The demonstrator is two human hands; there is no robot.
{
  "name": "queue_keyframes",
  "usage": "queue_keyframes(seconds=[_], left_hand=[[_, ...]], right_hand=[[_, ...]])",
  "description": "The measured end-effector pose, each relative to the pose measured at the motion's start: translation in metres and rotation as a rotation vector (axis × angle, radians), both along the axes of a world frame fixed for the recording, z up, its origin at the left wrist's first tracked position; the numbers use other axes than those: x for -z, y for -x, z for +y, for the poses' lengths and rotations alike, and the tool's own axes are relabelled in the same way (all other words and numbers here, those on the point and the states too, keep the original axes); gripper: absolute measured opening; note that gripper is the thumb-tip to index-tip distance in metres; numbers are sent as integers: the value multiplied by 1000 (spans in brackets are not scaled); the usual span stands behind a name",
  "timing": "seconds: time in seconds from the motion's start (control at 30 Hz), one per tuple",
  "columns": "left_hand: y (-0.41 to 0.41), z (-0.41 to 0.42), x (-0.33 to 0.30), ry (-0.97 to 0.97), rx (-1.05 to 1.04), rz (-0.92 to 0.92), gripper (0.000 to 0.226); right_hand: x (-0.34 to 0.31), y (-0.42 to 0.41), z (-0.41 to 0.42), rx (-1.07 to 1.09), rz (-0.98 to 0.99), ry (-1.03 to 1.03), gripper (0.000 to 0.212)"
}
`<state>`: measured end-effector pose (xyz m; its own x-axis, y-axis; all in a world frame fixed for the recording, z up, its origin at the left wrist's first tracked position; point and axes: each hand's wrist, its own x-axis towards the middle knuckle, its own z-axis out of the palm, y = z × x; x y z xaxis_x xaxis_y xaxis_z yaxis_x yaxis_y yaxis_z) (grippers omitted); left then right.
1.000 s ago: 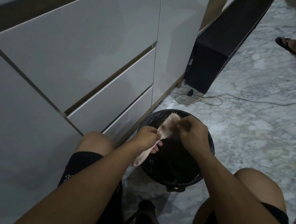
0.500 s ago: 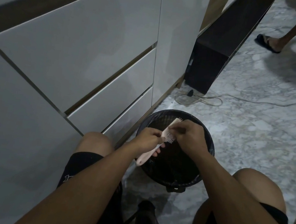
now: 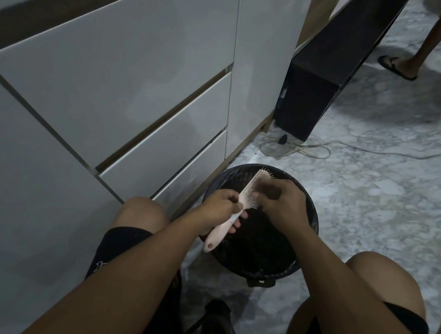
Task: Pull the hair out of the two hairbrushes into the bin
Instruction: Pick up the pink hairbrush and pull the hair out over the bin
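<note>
- Sitting low beside the white drawer fronts (image 3: 119, 71), the person holds both hands over a round black bin (image 3: 254, 255) that stands on the marble floor (image 3: 379, 207) between their knees.
- Left hand (image 3: 221, 210) is wrapped tight around the handle of a pale pink hairbrush (image 3: 239, 206), fingers curled under it and thumb on top.
- That hairbrush tilts up and away from the person, handle end down near the bin's near-left rim, head up over the bin's far side, bristles facing right toward the other hand.
- Right hand (image 3: 285, 205) is bunched against the bristle face, fingertips pressed together into the pins as if pinching; whether any hair sits between them I cannot tell, the light is too dim.
- Only one hairbrush shows from where I stand.
- Bin's inside is dark, with pale streaks on its wall; its contents cannot be made out.
- Black shorts (image 3: 121, 249) cover the person's thighs, bare knees either side of the bin.
- Beyond the bin, a pale cable (image 3: 296, 149) lies looped on the floor, near the foot of a dark cabinet (image 3: 310, 94).
- Farther off, top right, another person's legs in dark sandals (image 3: 397, 68) stand on the marble.
</note>
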<state>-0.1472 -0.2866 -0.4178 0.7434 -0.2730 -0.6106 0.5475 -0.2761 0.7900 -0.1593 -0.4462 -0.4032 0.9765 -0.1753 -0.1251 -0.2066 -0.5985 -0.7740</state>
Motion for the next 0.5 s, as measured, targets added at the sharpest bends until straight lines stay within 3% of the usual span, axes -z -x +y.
queue_keyframes(seconds=[0.17, 0.3, 0.5], left_hand=[[-2, 0, -3, -6, -27, -4, 16], [-3, -1, -4, -31, -55, -9, 19], [-3, -2, -6, -36, -89, -15, 18]], right_hand=[[-11, -6, -5, 239, 2, -75, 16], [-13, -10, -13, 453, 11, -78, 26], [-6, -9, -12, 394, 41, -135, 18]])
